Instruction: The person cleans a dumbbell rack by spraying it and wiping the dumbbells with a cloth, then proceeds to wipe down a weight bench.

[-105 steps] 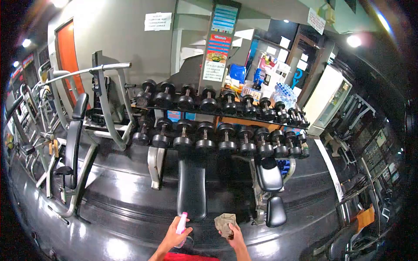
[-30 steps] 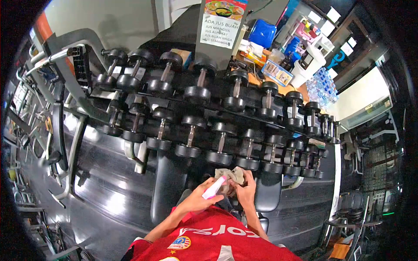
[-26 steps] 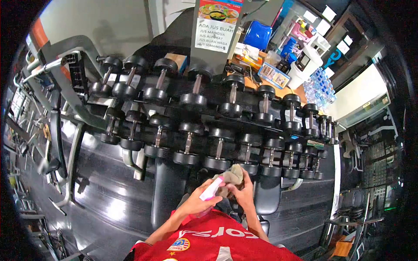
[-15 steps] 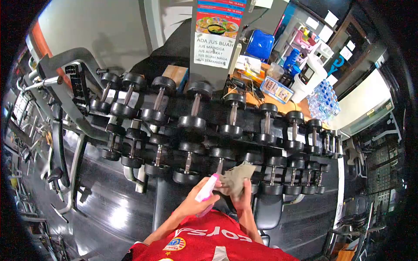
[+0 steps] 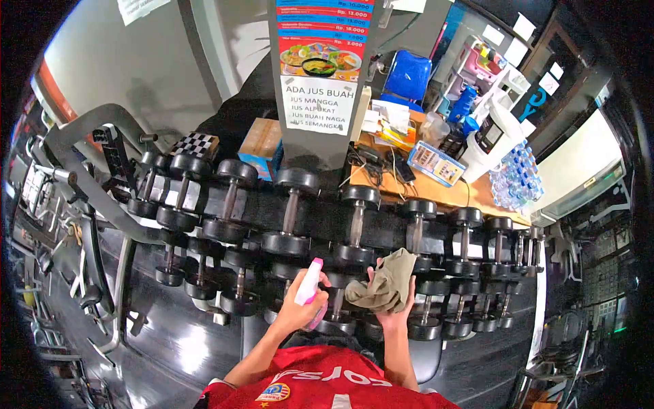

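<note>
Dumbbells (image 5: 291,211) are lining the rack (image 5: 320,219) at twelve o'clock; left hand (image 5: 294,315) is clamping a spray bottle (image 5: 308,285) aimed there, right hand (image 5: 394,315) clutching a cloth (image 5: 385,286).

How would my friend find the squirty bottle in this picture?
Find the long rack of black dumbbells across the middle. In front of its lower row, the left hand holds the spray bottle. It is the only pink-and-white thing there, beside the brownish cloth in the right hand.

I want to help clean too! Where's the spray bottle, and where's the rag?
spray bottle (image 5: 308,281), head view, on its white middle, below the pink top.
rag (image 5: 390,283), head view, on the bunched middle of the cloth.
</note>
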{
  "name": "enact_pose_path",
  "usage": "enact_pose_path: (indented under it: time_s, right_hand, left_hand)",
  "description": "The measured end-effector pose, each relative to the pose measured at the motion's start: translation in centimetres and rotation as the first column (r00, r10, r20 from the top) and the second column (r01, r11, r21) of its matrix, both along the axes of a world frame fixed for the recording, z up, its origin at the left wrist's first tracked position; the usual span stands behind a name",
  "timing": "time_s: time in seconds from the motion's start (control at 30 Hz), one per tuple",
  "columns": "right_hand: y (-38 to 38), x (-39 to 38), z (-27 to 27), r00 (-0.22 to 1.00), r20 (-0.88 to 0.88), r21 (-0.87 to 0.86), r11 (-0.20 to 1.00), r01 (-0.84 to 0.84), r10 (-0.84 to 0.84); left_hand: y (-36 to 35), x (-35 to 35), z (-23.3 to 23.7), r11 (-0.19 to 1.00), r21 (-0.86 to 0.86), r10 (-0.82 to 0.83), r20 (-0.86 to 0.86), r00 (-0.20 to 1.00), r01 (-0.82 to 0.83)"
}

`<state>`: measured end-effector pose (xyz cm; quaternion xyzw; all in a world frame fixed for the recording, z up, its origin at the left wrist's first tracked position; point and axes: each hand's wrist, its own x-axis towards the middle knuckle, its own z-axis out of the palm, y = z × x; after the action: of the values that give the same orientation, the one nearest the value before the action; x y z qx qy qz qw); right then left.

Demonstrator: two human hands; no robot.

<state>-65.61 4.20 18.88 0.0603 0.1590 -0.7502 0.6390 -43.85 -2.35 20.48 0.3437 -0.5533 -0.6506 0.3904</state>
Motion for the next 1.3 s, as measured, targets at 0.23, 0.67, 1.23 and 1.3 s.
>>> enact_pose_path:
  time_s: [0.23, 0.67, 1.23, 1.3]
  right_hand:
    - [-2.5, -3.5, -2.3, 1.0, 0.025, -0.059, 0.998, 0.02, -0.018]
    - [-3.9, -6.5, -3.7, 0.995, -0.052, 0.104, 0.99, 0.094, -0.089]
    - [-14.1, -8.8, -4.2, 0.484, -0.872, 0.282, 0.883, 0.375, 0.072]
    - [-17.2, -8.4, -4.4, -0.017, -0.997, 0.055, 0.901, 0.43, 0.069]
  left_hand:
    - [-5.8, -5.2, -0.3, 0.99, 0.106, 0.083, 0.068, 0.994, -0.09]
    - [-15.0, -12.2, -2.8, 0.992, 0.124, -0.049, 0.156, 0.987, 0.029]
    - [-17.0, -13.8, -5.3, 0.978, 0.175, -0.154, 0.221, 0.963, 0.116]
    - [-16.1, -13.0, -4.5, 0.973, 0.202, -0.159, 0.235, 0.959, 0.111]
